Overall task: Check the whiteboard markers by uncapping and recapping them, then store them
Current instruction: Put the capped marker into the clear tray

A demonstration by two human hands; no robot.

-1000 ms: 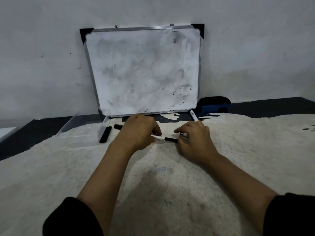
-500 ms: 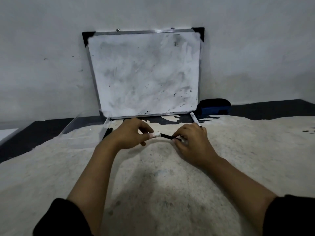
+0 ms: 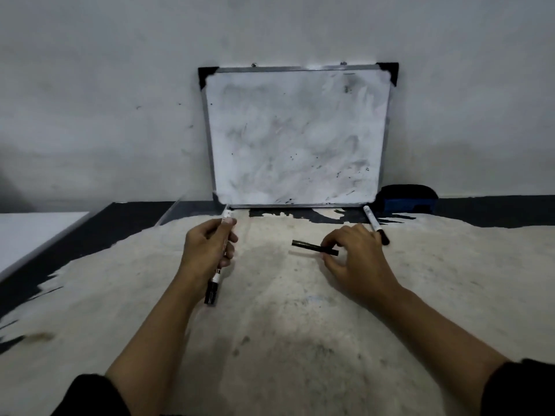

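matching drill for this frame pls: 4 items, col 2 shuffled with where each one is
1. uncapped marker
2. black cap
3. capped marker
4. eraser

a. lying on the mat behind the right hand
b. pinched in the right hand's fingertips
c. against the wall, right of the whiteboard
d. gripped in the left hand

Pairs: 1-d, 2-b, 3-a, 4-c

Two hands (image 3: 207,250) (image 3: 354,259), two markers (image 3: 219,259) (image 3: 375,225), one black cap (image 3: 313,247), one whiteboard (image 3: 295,138), one eraser (image 3: 407,198), possibly a clear container at left.
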